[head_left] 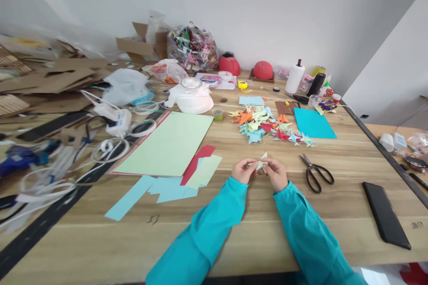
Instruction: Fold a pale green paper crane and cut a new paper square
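Between my two hands is a small pale green folded paper piece [261, 163] with a pointed tip standing up. My left hand [243, 170] pinches its left side, thumb against fingers. On the right side, my right hand [276, 173] grips it the same way. Just beyond lies a heap of folded paper shapes [264, 125] in orange, green, red and blue. Black-handled scissors [314, 173] rest slightly open to the right of my right hand. Left of my left hand are cut paper pieces, pale green [204, 172], red [194, 170] and light blue [177, 190].
A large pale green sheet [167, 144] lies at left, near white cables [110, 149] and a power strip [118, 121]. A bright blue sheet [314, 123] is behind the scissors. At right sits a black phone-like slab [385, 213]. A tape roll [218, 115] stands near the green sheet.
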The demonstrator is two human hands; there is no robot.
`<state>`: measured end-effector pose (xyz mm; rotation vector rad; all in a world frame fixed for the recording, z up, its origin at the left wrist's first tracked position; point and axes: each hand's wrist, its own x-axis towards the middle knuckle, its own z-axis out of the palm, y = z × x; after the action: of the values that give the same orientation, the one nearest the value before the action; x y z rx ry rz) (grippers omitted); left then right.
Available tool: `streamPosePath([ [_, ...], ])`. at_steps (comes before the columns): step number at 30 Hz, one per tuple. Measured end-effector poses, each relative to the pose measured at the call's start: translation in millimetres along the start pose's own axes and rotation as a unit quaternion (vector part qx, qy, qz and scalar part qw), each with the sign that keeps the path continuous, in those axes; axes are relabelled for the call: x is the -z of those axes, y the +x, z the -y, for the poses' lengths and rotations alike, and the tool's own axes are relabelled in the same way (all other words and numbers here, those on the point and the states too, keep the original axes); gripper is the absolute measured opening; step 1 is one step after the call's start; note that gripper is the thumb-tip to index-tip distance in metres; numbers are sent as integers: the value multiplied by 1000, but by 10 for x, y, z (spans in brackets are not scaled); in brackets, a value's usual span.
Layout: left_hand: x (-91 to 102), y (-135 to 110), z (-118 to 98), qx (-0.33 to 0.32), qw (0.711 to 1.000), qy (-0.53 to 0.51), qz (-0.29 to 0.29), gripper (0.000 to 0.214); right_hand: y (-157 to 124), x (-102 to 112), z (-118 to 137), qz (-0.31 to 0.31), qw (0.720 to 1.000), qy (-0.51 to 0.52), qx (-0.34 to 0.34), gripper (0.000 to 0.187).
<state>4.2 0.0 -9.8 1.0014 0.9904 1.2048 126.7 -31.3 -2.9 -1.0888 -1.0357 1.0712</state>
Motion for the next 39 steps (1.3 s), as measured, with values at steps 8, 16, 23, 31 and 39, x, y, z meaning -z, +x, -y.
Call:
streamPosePath([
  [8, -7, 18, -63, 1, 998, 62, -2, 25, 7, 16, -26, 20, 999, -34, 1, 21],
  [16, 12, 4, -106, 15, 1000, 1, 21, 35, -12, -9, 22, 37, 999, -39, -1, 20],
  [23, 17, -22, -89, 3, 998, 9, 60, 36, -7, 18, 25, 45, 997, -51, 25, 16],
  [31, 46, -8, -88, -35, 995, 34, 84, 39, -25, 15, 42, 15, 993, -111, 39, 20],
  [39, 83, -24, -126, -70, 987, 108, 96, 21, -23, 25, 88, 0, 986, -164, 42, 14],
])
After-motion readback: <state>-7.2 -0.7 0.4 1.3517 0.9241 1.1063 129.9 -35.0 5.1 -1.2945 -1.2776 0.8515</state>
